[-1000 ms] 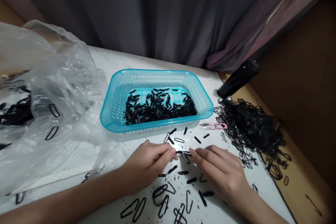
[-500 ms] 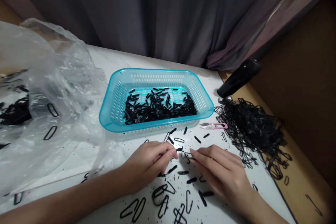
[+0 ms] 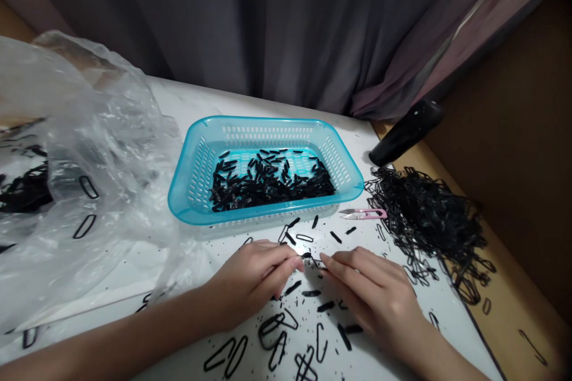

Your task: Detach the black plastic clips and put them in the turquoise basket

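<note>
My left hand is closed in a pinch on a small black rubber-like piece, which sticks out past the fingertips. Facing it, my right hand is closed on a slim metal-tipped tool; the palm and fingers hide most of it, so its kind is unclear. The tool's tips meet or nearly meet the black piece. Around both hands, short black pieces, black loops and dark crumbs lie scattered on the white tabletop.
Behind the hands stands a blue plastic basket holding many short black pieces. Pink-handled thread snips lie beside a tangled heap of black loops. A black cylinder is at back right, and a clear plastic bag covers the left.
My right hand has shifted slightly left, bringing the tool's tips closer to the black piece. My left hand has edged a little right, and the basket stays put.
</note>
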A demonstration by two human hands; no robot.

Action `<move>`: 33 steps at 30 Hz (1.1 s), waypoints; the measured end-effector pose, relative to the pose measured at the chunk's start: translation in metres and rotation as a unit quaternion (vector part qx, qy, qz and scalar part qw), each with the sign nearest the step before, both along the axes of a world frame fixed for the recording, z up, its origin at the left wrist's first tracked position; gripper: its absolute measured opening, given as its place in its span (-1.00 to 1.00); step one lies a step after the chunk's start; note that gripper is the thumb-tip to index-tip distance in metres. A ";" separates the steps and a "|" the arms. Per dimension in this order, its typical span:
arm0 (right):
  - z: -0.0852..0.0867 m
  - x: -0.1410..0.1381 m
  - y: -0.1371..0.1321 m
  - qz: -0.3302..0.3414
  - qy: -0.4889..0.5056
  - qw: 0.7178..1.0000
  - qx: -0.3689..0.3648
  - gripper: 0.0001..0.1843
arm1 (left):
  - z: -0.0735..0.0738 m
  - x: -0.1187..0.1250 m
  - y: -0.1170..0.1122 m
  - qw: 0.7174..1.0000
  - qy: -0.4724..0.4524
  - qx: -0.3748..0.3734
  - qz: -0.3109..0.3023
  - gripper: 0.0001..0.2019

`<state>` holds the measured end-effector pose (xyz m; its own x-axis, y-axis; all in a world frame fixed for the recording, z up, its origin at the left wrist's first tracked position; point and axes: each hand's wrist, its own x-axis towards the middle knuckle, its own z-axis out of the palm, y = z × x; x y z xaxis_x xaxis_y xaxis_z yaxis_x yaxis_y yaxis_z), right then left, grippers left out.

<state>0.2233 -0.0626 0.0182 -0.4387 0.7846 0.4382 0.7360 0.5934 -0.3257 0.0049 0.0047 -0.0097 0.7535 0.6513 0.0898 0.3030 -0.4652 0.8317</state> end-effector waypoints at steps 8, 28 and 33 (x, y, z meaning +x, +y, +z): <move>0.003 -0.002 -0.002 -0.010 -0.006 1.000 0.011 -0.78 | 0.000 -0.001 -0.001 1.000 -0.019 0.006 0.002 -0.71; 0.003 0.005 0.002 -0.003 0.168 0.965 -0.203 -0.83 | 0.009 -0.003 0.005 0.993 0.005 -0.089 -0.077 -0.63; 0.005 0.006 0.002 -0.001 0.193 0.956 -0.222 -0.82 | 0.008 -0.005 0.004 0.992 -0.006 -0.093 -0.082 -0.62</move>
<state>0.2291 -0.0609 0.0235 -0.3102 0.9313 0.1910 0.5113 0.3328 -0.7924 0.0004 0.0084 -0.0013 0.8505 0.5259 -0.0108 0.2248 -0.3448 0.9114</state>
